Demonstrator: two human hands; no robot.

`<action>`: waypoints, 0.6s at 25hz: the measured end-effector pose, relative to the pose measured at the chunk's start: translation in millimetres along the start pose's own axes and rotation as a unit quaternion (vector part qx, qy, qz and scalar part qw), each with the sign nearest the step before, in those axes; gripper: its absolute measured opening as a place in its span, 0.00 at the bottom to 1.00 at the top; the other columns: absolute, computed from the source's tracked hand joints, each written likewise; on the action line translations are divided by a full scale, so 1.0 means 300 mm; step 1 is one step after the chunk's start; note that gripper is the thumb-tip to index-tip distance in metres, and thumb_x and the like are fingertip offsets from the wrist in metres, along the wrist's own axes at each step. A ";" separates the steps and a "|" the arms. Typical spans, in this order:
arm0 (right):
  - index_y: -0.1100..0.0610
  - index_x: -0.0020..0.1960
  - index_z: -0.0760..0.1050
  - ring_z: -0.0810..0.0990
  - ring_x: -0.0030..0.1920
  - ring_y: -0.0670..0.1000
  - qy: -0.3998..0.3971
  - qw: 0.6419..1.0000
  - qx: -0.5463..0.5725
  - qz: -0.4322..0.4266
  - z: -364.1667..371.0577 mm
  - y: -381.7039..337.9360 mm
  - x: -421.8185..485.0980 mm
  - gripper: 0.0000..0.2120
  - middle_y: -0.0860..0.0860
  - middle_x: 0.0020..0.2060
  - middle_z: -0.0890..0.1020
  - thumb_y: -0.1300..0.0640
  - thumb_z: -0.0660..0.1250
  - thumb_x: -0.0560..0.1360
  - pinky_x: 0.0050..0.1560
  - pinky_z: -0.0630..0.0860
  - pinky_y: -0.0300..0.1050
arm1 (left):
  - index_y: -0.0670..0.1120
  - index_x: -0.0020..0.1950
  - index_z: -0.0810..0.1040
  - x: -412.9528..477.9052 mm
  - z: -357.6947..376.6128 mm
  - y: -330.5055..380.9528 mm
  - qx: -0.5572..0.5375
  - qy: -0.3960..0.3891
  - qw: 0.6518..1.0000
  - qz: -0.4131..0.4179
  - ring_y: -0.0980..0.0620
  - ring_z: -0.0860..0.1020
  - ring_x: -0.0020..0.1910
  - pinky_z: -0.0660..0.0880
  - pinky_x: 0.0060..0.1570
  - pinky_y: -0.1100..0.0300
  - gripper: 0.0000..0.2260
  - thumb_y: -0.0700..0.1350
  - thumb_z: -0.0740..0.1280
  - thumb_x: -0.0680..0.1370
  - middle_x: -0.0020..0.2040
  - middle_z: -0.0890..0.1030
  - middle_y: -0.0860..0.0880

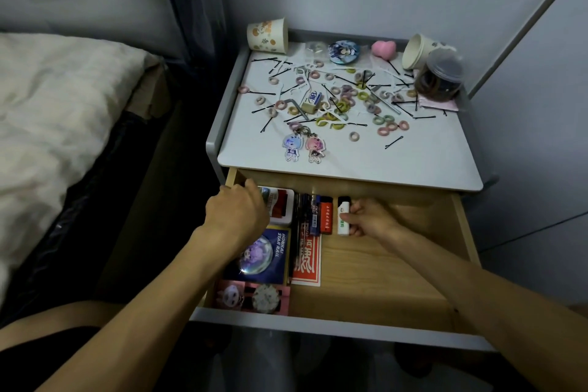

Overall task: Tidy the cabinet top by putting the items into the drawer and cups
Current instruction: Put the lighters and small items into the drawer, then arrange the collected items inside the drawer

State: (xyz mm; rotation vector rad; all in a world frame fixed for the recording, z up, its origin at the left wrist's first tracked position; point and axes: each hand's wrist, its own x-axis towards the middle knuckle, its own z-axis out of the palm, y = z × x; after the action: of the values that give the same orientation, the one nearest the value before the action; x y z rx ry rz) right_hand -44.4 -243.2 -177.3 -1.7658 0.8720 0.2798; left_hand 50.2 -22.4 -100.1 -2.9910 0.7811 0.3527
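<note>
My right hand (pixel 372 219) pinches the white lighter (pixel 343 216) at the drawer's (pixel 464 232) back. My left hand (pixel 237 215) is curled at the drawer's back-left; grip indeterminate. Risk: a careless placement knocks the red lighter (pixel 326 216) askew. Hair ties (pixel 342 105) lie above the drawer.

Two cups (pixel 267 35), two charms (pixel 291 146), one jar (pixel 440 79)

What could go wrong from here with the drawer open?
Right hand pinches the white lighter close beside the orange lighter; setting it down may knock that row askew. Loose bobby pins and hair ties on the cabinet top could get swept into the open drawer instead of cups.
</note>
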 end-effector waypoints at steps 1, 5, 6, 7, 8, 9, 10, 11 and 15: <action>0.63 0.46 0.72 0.75 0.21 0.42 0.002 1.000 0.005 -0.001 0.005 0.003 0.010 0.04 0.56 0.31 0.77 0.66 0.67 0.77 0.23 0.71 0.33 | 0.41 0.61 0.69 0.001 0.002 0.001 0.011 0.001 1.000 0.004 0.38 0.76 0.57 0.70 0.45 0.51 0.13 0.48 0.57 0.82 0.58 0.78 0.40; 0.62 0.43 0.71 0.76 0.21 0.43 0.018 1.000 0.005 -0.001 0.021 0.010 0.029 0.06 0.56 0.31 0.78 0.66 0.69 0.76 0.23 0.73 0.33 | 0.40 0.64 0.69 0.013 0.010 0.006 0.039 -0.023 0.999 0.000 0.34 0.73 0.64 0.73 0.54 0.47 0.14 0.47 0.56 0.82 0.61 0.77 0.38; 0.62 0.42 0.71 0.76 0.20 0.42 0.021 1.000 0.003 -0.001 0.024 0.012 0.032 0.07 0.56 0.30 0.78 0.65 0.69 0.76 0.23 0.73 0.33 | 0.39 0.65 0.68 0.014 0.010 0.007 0.045 -0.029 0.999 -0.003 0.33 0.72 0.65 0.73 0.56 0.46 0.15 0.47 0.56 0.82 0.62 0.77 0.38; 0.61 0.41 0.70 0.76 0.20 0.42 0.024 1.000 0.002 -0.002 0.028 0.014 0.034 0.08 0.56 0.30 0.78 0.65 0.69 0.75 0.23 0.74 0.34 | 0.39 0.65 0.68 0.013 0.009 0.008 0.051 -0.031 0.998 -0.005 0.33 0.71 0.66 0.73 0.57 0.46 0.15 0.47 0.56 0.82 0.63 0.76 0.38; 0.61 0.41 0.70 0.76 0.20 0.42 0.026 1.000 -0.001 -0.003 0.032 0.013 0.036 0.08 0.56 0.30 0.78 0.65 0.69 0.75 0.23 0.74 0.34 | 0.39 0.66 0.68 0.013 0.009 0.010 0.058 -0.032 0.998 -0.006 0.33 0.71 0.66 0.73 0.57 0.46 0.16 0.46 0.55 0.82 0.63 0.76 0.37; 0.61 0.42 0.70 0.76 0.20 0.42 0.029 1.000 -0.005 -0.005 0.035 0.013 0.038 0.08 0.56 0.30 0.78 0.65 0.69 0.75 0.23 0.74 0.34 | 0.39 0.66 0.68 0.011 0.009 0.011 0.064 -0.033 0.997 -0.005 0.33 0.71 0.67 0.73 0.57 0.46 0.16 0.46 0.55 0.82 0.63 0.76 0.37; 0.62 0.44 0.70 0.76 0.21 0.43 0.031 0.999 -0.011 -0.008 0.037 0.012 0.038 0.07 0.56 0.30 0.78 0.65 0.69 0.75 0.23 0.74 0.34 | 0.39 0.66 0.68 0.010 0.010 0.011 0.069 -0.033 0.997 -0.005 0.33 0.71 0.67 0.73 0.57 0.46 0.16 0.47 0.56 0.82 0.63 0.76 0.37; 0.62 0.46 0.70 0.75 0.21 0.43 0.033 0.999 -0.016 -0.011 0.039 0.012 0.037 0.07 0.56 0.30 0.78 0.65 0.69 0.76 0.23 0.73 0.34 | 0.39 0.66 0.68 0.010 0.009 0.012 0.073 -0.031 0.997 -0.004 0.33 0.71 0.66 0.73 0.57 0.46 0.16 0.47 0.56 0.82 0.63 0.76 0.37; 0.63 0.49 0.70 0.74 0.23 0.46 0.043 0.999 -0.020 -0.019 0.033 0.015 0.022 0.08 0.56 0.29 0.76 0.65 0.69 0.75 0.23 0.71 0.34 | 0.41 0.64 0.69 0.009 -0.002 0.013 0.086 -0.005 0.996 0.007 0.38 0.77 0.59 0.69 0.46 0.52 0.14 0.46 0.55 0.82 0.60 0.78 0.41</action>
State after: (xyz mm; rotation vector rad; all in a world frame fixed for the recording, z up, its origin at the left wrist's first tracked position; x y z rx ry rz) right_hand -40.6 -237.6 -188.1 -1.8405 0.8992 0.1993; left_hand 50.7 -27.2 -100.1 -2.8225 0.7873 0.2859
